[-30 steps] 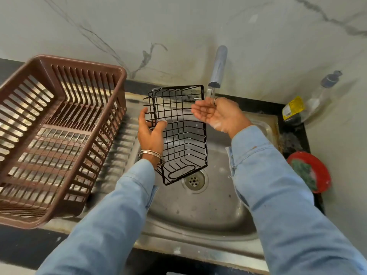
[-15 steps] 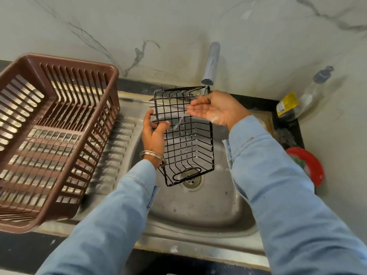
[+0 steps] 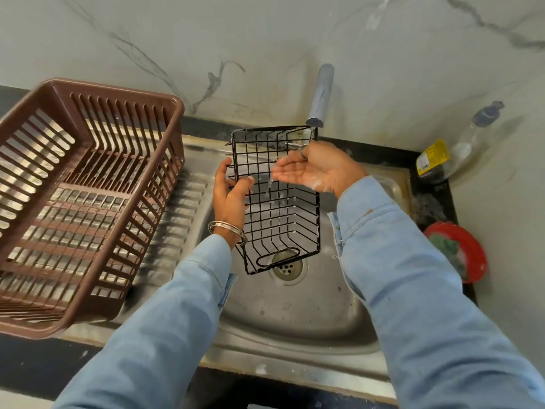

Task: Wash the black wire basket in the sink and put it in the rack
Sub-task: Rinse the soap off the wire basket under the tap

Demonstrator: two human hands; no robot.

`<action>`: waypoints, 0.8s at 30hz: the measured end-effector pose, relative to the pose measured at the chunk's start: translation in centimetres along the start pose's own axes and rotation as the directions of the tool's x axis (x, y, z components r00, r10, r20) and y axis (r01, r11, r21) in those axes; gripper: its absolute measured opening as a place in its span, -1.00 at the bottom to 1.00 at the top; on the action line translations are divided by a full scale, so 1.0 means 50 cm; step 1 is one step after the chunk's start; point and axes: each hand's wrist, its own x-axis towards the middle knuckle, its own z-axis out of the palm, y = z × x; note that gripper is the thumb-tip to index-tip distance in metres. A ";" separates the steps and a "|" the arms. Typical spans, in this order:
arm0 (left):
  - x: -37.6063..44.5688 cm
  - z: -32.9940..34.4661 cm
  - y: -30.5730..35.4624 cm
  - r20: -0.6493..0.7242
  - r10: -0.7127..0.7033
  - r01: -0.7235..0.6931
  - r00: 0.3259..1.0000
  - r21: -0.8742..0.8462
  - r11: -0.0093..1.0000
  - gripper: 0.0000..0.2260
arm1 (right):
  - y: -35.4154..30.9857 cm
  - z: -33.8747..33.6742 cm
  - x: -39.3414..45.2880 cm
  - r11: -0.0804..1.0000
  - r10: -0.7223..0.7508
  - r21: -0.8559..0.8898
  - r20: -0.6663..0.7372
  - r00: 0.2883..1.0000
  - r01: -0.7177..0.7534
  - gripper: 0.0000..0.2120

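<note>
We are holding the black wire basket (image 3: pixel 277 202) over the sink (image 3: pixel 295 320), its open side facing us. Our left hand (image 3: pixel 230 196) is gripping its edge at 9 o'clock, fingers curled round the wires. Our right hand (image 3: pixel 315 169) is lying flat and spread, palm up, under the tap (image 3: pixel 320 95), catching water. The brown rack (image 3: pixel 82 196) is sitting at 9 o'clock on the worktop.

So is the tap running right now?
On: water falls from the tap over the right hand and through the black wire basket.
</note>
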 end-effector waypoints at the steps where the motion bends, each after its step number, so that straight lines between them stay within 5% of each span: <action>1: 0.001 0.000 0.001 -0.002 0.003 -0.003 1.000 -0.009 1.000 -0.47 | 0.000 -0.003 0.001 0.999 -0.005 0.047 -0.008 1.000 0.005 -0.70; 6: 0.008 0.000 0.007 -0.003 0.017 -0.017 1.000 -0.004 1.000 -0.46 | -0.020 -0.009 -0.001 0.989 -0.035 0.145 0.021 0.999 0.031 -0.69; 15: 0.009 0.006 0.017 -0.007 0.030 -0.030 1.000 -0.049 0.998 -0.49 | -0.011 0.002 0.001 1.000 -0.029 -0.002 -0.012 1.000 0.029 -0.70; 24: 0.016 0.002 0.021 -0.019 0.058 -0.059 0.998 -0.050 0.997 -0.49 | -0.013 -0.004 0.002 0.995 -0.056 0.085 -0.059 0.997 0.061 -0.64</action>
